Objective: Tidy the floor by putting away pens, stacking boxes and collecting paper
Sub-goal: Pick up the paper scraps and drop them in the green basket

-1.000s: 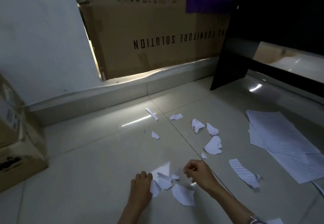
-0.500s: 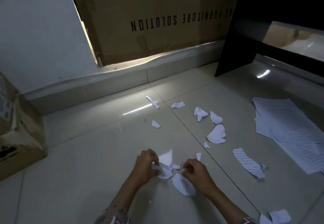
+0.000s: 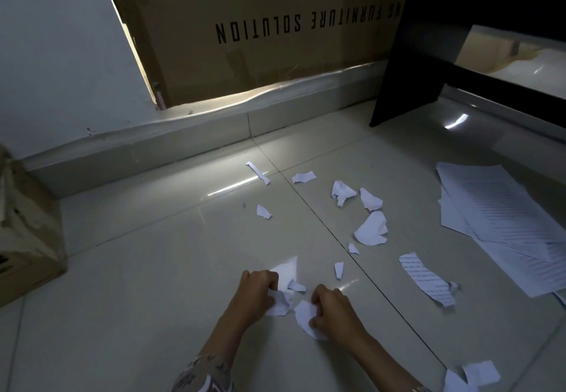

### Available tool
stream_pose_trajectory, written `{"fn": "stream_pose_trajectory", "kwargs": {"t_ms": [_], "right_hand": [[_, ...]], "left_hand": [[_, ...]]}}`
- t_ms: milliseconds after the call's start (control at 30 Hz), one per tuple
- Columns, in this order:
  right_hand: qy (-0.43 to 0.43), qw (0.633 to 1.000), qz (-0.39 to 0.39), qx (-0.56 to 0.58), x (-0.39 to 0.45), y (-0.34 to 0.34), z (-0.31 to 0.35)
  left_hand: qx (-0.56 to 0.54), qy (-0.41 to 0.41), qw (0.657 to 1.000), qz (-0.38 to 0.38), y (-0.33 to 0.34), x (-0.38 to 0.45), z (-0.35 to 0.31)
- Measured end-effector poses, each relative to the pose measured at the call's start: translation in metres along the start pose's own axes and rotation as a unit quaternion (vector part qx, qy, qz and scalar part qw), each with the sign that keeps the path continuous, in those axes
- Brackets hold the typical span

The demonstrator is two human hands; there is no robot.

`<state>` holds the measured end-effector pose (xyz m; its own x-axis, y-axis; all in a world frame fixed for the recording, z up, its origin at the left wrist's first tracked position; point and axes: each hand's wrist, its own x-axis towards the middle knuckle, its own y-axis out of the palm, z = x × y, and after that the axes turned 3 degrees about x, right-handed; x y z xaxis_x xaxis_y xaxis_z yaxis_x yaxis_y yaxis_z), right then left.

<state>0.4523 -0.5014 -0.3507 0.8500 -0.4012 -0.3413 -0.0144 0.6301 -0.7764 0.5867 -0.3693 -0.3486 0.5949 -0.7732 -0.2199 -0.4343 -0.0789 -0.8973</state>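
Both hands have closed in: the left hand (image 3: 255, 292) now clutches crumpled white paper scraps (image 3: 280, 301), the right hand (image 3: 332, 309) grips a torn white piece (image 3: 303, 315), on the glossy beige tiled floor (image 3: 153, 269) beneath a big brown cardboard box (image 3: 260, 24).

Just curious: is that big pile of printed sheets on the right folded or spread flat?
Spread flat: the printed sheets lie fanned, overlapping on the floor.

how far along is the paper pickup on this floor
Early. No finished pile shows. In hand: the left hand grips crumpled scraps and the right hand grips a torn piece. Left: scattered scraps, a printed strip and loose sheets.
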Motion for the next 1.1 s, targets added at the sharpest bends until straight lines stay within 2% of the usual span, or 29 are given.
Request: {"fn": "stream_pose_trajectory", "kwargs": {"t_ms": [100,300,433,567,733,967,1100], "right_hand": [[-0.001,1.0,0.008,0.005,0.001,0.0,0.0],[0.003,1.0,-0.006,0.006,-0.001,0.002,0.006],[0.015,0.999,-0.019,0.045,-0.004,0.005,0.004],[0.006,0.991,-0.003,0.134,0.002,-0.012,-0.003],[0.044,0.951,-0.109,0.285,0.019,-0.053,-0.017],[0.082,0.963,-0.189,0.176,0.051,-0.043,-0.024],[0.063,0.965,-0.22,0.128,0.05,-0.034,-0.015]], "left_hand": [[-0.098,-0.016,0.995,-0.023,-0.007,-0.007,0.012],[-0.267,-0.073,0.956,-0.099,-0.025,-0.026,0.027],[-0.294,-0.102,0.941,-0.13,-0.029,-0.034,0.029],[-0.313,-0.121,0.931,-0.147,-0.027,-0.041,0.031],[-0.353,-0.131,0.912,-0.164,-0.029,-0.046,0.031],[-0.379,-0.143,0.899,-0.166,-0.026,-0.046,0.032],[-0.388,-0.145,0.895,-0.164,-0.025,-0.049,0.035]]}}
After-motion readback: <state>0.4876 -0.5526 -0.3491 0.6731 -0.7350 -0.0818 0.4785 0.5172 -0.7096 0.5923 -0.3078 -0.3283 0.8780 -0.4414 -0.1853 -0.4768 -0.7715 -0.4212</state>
